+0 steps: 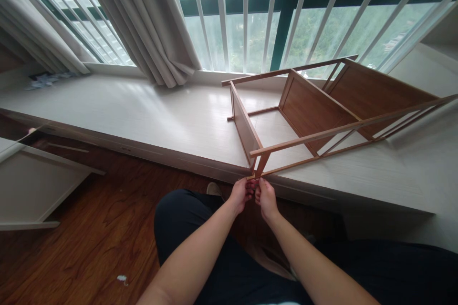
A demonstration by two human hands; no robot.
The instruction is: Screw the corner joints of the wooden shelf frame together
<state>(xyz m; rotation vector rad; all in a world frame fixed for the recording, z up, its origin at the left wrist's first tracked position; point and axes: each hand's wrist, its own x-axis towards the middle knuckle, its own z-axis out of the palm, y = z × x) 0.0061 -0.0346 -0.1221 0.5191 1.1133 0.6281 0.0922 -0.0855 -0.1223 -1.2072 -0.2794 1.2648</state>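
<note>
A brown wooden shelf rack (318,126) lies on its side on the pale window ledge, its panels standing upright between the long rails. One bottom corner of the rack reaches the ledge's front edge, right at my hands. My left hand (240,195) is closed, its fingers around the end of the rack's leg at that corner. Close beside it, my right hand (266,198) is closed with fingers curled in just under the same corner. Whatever sits between the right fingertips is hidden or too small to name.
Barred windows (232,28) and a grey curtain (143,19) stand behind the ledge (150,114). Crumpled white scraps (50,79) lie at its far left. A white panel-like piece of furniture (36,186) is at left. A small white scrap (122,278) lies on the wood floor.
</note>
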